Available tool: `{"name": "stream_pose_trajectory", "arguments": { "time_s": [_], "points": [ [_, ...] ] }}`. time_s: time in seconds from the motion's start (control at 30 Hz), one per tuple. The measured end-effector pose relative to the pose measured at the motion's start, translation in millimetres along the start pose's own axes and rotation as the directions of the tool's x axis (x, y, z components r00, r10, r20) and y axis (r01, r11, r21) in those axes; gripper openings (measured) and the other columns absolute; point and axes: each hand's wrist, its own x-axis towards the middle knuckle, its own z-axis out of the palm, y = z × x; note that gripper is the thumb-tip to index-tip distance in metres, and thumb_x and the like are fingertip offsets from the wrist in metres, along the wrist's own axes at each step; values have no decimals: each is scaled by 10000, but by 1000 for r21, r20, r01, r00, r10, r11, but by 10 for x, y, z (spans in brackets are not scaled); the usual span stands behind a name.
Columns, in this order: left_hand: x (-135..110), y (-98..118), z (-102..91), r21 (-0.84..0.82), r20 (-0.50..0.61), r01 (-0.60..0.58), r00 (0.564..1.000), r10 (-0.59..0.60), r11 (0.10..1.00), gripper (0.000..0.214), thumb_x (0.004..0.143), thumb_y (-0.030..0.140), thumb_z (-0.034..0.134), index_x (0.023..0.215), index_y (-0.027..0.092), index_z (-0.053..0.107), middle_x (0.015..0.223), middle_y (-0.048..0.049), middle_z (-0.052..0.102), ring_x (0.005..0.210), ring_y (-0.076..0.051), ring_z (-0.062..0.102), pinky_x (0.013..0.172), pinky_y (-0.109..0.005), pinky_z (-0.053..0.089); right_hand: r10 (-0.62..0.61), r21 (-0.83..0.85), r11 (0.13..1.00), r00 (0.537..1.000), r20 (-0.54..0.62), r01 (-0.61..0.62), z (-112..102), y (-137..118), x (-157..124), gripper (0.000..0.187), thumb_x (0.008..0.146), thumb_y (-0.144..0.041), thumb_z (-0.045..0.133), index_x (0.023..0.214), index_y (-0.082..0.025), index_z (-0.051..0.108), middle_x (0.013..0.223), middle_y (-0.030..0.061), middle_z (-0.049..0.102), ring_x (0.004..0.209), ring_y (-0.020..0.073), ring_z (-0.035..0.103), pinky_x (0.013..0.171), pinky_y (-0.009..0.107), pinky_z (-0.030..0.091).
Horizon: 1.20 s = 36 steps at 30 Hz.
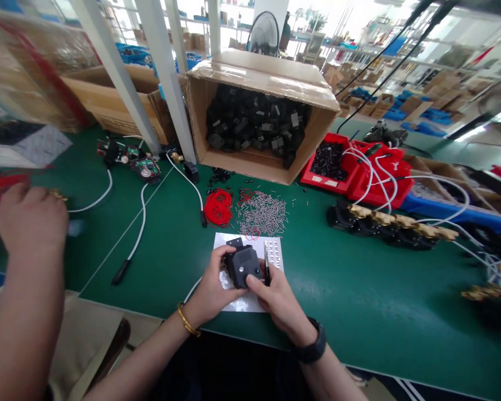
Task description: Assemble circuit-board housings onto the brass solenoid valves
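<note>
A black plastic housing (245, 266) with a small silvery round spot on its face is held between both hands over a white sheet (244, 304). My left hand (212, 287) grips its left side, fingers curled over the top. At the housing's lower right corner presses the thumb of my right hand (281, 298). A thin, dark and shiny tool, perhaps tweezers (267, 262), stands upright among the right hand's fingers. A white cable (192, 289) runs down behind my left wrist. On the sheet's right side are rows of small white dots (274, 253).
Beyond the sheet lie many small metal pins (265, 214) and a red wire coil (217, 207). A carton (250, 170) of black parts stands behind. Red bins (323, 181) and brass-fitted assemblies (384, 223) are right. Another person's hand (32, 220) works at left.
</note>
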Motion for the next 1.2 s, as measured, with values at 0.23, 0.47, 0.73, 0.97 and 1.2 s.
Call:
{"name": "stream_pose_trajectory", "arguments": {
  "time_s": [0.23,0.47,0.73,0.97,1.2],
  "points": [
    [175,198,-94,-347,108,210,977,-184,914,506,808,483,571,1186,170,447,1047,-92,592,914,-219,580,784,-299,450,4,-8,1000,998,-59,-5,80,107,-53,508,661,-388,751,1079,-163,570,991,75,626,870,225,592,745,326,484],
    [208,189,43,-316,-92,160,976,-198,935,365,823,400,570,1099,163,538,996,-46,616,888,-168,571,766,-236,452,-20,0,1000,996,-90,20,96,88,-26,478,661,-396,739,1046,-152,590,952,71,632,878,222,586,764,329,484],
    [325,256,81,-262,-40,229,968,-247,938,388,808,429,565,1070,143,556,874,-43,635,767,-166,579,659,-241,458,25,112,994,983,-183,-5,172,97,-52,449,651,-421,738,992,-165,597,765,38,616,658,174,582,521,258,487],
    [286,307,62,-209,-21,230,971,-240,950,423,835,475,515,1104,150,550,954,-71,638,854,-208,596,738,-299,480,48,172,985,982,-185,-16,185,94,-114,484,663,-469,718,1006,-157,578,801,39,603,444,81,434,343,197,315],
    [284,576,-216,31,184,136,973,-139,990,601,875,614,273,1342,250,378,1241,-103,529,1053,-240,539,898,-375,427,-477,-546,678,860,183,492,-357,6,-169,453,768,-127,530,1208,-224,485,1122,86,562,965,220,566,711,291,507]
  ]
}}
